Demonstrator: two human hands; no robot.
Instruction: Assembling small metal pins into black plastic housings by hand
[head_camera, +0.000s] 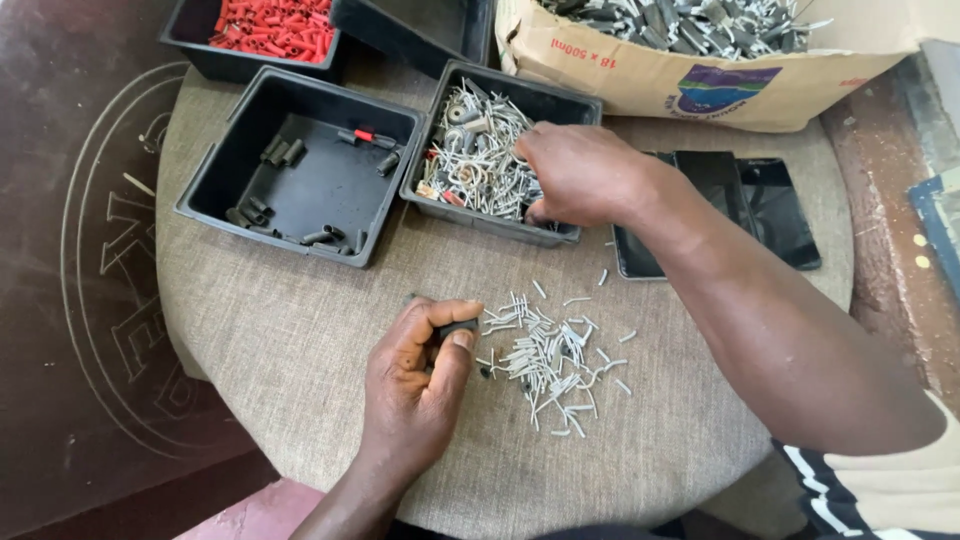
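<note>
Round bench (300, 350) covered in coarse grey cloth. Along its far edge stand four black trays: one with red sleeves (272, 25) at the far left, an apparently empty one (420, 28) beside it, a wide tray (300, 165) holding a few dark sleeves scattered on its floor, and a smaller tray (500, 150) heaped with silver metal pins and clips. Behind them a cardboard box (690, 70) of grey parts overhangs the far right edge. Two dark phones (745, 205) lie flat near the right edge, partly hidden under the right forearm.

A loose pile of small silver pins (545, 360) lies near the bench's middle, toward the near edge.

Left hand (420, 385) rests on the cloth just left of that pile, thumb and forefinger pinching a small dark sleeve (455, 328), the other fingers curled in.

Right hand (575, 175) reaches across to the tray of pins, knuckles up, fingers bent down into the heap at its right end; their tips are hidden, so whether they pinch anything I cannot tell.
</note>
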